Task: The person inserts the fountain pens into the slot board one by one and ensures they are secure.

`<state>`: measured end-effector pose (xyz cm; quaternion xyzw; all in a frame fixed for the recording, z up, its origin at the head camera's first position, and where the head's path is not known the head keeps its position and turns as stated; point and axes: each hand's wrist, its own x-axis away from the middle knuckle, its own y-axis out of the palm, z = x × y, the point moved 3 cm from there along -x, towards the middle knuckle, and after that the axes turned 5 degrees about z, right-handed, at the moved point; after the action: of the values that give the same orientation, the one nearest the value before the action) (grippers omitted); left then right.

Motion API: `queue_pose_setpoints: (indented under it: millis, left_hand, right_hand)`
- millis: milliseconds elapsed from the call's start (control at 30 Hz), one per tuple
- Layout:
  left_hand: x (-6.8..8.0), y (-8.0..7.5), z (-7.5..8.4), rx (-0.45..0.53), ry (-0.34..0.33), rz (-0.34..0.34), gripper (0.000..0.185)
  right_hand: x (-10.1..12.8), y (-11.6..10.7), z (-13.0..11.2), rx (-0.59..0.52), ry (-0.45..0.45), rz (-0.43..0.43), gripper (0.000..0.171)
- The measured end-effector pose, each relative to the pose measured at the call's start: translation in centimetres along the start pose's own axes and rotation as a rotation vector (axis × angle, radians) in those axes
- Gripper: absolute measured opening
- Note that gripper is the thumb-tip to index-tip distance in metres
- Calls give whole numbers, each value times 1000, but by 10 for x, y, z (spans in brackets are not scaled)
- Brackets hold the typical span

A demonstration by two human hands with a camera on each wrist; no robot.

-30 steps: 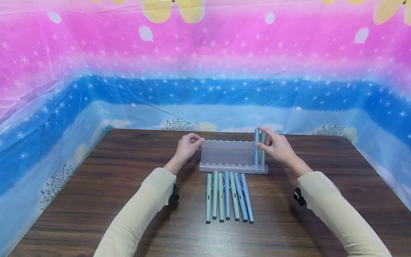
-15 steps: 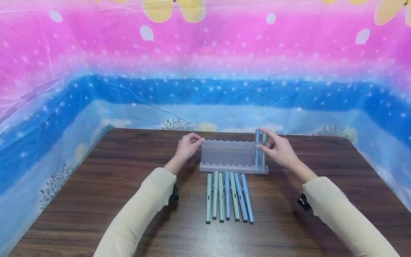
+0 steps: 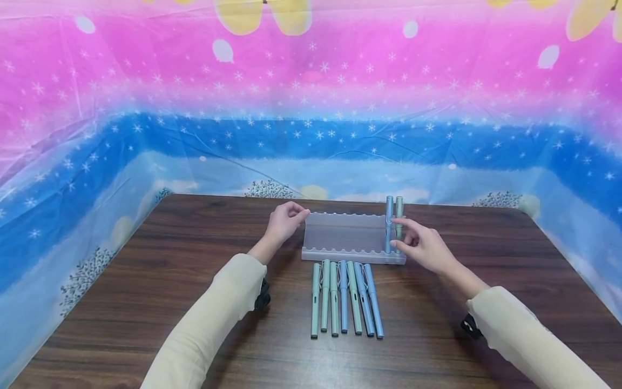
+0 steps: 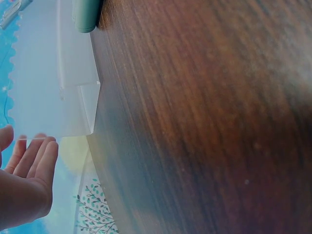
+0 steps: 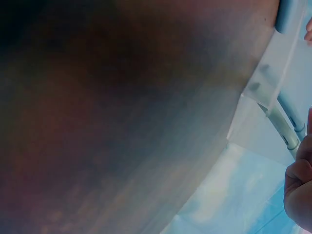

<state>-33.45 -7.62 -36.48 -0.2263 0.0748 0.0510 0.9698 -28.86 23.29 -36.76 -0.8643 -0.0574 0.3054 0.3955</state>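
A translucent pen rack (image 3: pixel 347 232) with scalloped edges stands on the table. My left hand (image 3: pixel 283 220) pinches its upper left corner; the left wrist view shows those fingers (image 4: pixel 41 158) behind the clear side edge. Upright at the rack's right end are a blue pen (image 3: pixel 389 232) and a green pen (image 3: pixel 399 208). My right hand (image 3: pixel 425 246) is beside them, thumb and index finger apart, fingertips right at the pens and partly covering the green one. In front of the rack lies a row of several capped pens, green pens (image 3: pixel 315 308) and blue pens (image 3: pixel 375 308).
The dark wood-grain table (image 3: pixel 194 302) reaches back to a hanging cloth (image 3: pixel 311 135) printed in pink and blue, which surrounds it on the far side and both flanks. Black wrist straps (image 3: pixel 263 296) show below the sleeves.
My right hand has come off the top of the upright pens and slid down and slightly right, its thumb and index finger loosened. My left hand stays at the rack's corner.
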Motion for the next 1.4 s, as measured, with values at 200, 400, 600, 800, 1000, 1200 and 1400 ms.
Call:
queue_pose_setpoints:
  millis: [200,400,600,800,1000,1200,1400]
  left_hand:
    - [0,0,0,-1,2,-8,23]
    - [0,-1,-1,0,-1,-9,22]
    - [0,-1,0,-2,-2,-3,22]
    - [0,0,0,-8,-3,-3,22]
    - [0,0,0,-14,-3,0,23]
    - [0,0,-1,-19,-7,-1,22]
    - [-1,0,-1,-20,-8,2,22]
  right_hand:
    - [8,6,-3,-33,35,-42,44]
    - [12,11,-11,-107,119,-106,41]
    - [16,20,-18,-178,223,-194,43]
    - [19,29,-27,-235,302,-278,40]
    - [21,38,-34,-220,315,-328,34]
    - [22,45,-39,-156,274,-347,33]
    - [21,46,-45,-47,151,-333,34]
